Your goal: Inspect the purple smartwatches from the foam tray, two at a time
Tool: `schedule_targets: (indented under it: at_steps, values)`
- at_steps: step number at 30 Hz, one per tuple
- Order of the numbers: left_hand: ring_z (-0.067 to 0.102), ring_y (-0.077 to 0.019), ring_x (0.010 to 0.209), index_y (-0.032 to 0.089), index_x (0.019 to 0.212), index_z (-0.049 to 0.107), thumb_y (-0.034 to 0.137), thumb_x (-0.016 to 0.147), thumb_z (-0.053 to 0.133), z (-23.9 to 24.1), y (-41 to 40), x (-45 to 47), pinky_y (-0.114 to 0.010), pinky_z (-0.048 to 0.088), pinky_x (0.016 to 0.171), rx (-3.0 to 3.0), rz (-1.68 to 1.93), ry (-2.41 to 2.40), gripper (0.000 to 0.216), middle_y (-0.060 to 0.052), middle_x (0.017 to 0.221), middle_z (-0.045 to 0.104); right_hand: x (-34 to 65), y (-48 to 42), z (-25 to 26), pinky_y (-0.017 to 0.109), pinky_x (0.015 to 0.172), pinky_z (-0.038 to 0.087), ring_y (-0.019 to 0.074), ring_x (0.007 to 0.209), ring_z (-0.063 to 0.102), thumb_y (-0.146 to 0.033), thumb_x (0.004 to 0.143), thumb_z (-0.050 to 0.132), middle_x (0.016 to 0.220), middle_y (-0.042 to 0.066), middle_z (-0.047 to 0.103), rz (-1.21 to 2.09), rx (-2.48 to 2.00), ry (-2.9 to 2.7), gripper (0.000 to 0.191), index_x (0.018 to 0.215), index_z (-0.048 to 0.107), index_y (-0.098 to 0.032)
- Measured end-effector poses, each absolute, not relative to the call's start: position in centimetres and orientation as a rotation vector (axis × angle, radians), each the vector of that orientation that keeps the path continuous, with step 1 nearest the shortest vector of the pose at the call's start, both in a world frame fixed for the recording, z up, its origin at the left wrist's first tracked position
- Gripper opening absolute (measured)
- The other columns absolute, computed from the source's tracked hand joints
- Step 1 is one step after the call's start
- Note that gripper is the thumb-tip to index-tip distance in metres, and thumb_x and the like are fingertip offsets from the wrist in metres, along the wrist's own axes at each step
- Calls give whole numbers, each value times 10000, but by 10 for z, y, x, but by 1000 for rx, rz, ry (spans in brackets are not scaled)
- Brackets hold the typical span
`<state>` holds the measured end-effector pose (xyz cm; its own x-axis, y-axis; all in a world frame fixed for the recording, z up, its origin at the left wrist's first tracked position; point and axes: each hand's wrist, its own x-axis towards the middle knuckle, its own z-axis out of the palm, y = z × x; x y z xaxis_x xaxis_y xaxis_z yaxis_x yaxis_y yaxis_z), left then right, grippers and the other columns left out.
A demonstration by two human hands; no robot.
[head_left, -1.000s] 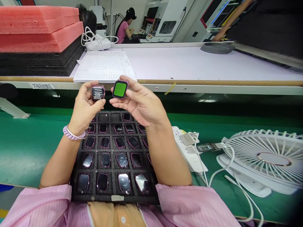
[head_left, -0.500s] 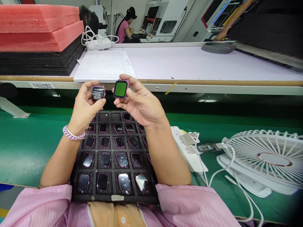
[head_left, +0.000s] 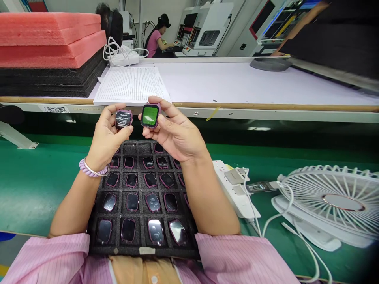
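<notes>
Our left hand point(head_left: 109, 139) pinches a menu-screen watch point(head_left: 123, 119) by its edges; our right hand point(head_left: 181, 139) holds a green-screen watch point(head_left: 149, 115) likewise, both raised above the far end of the foam tray point(head_left: 173, 251). We probably do best gripping only the rims, clear of the faces, and angling the green one out of the glare.
</notes>
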<state>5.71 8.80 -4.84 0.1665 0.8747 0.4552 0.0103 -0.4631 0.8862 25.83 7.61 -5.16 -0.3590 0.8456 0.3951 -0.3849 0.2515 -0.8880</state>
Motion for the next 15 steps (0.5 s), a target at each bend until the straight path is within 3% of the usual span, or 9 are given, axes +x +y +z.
schedule_targets:
  at_steps: [9,12,15]
  values:
    - [697,-168,988,231,1239,527,182,761,728,-50,86,59,-289,616,869,1680,1436,858,521,-49,1097,690,260,77,-50,308,736,597,163,821,630,-487,920,814,1158,51,642,1419,-533,-1384,696,1515,515,-284]
    - [692,-163,978,238,1247,519,164,767,701,-52,87,60,-280,615,853,1727,1461,871,518,-48,1096,673,262,76,-47,314,740,597,164,823,629,-490,912,816,1191,61,640,1386,-572,-1390,682,1497,533,-281]
    - [682,-130,837,243,1258,507,141,739,693,-56,91,62,-244,611,727,1711,1420,870,561,-43,1082,659,271,75,-41,317,725,601,166,820,639,-458,932,797,1231,57,639,1330,-596,-1385,619,1478,544,-312]
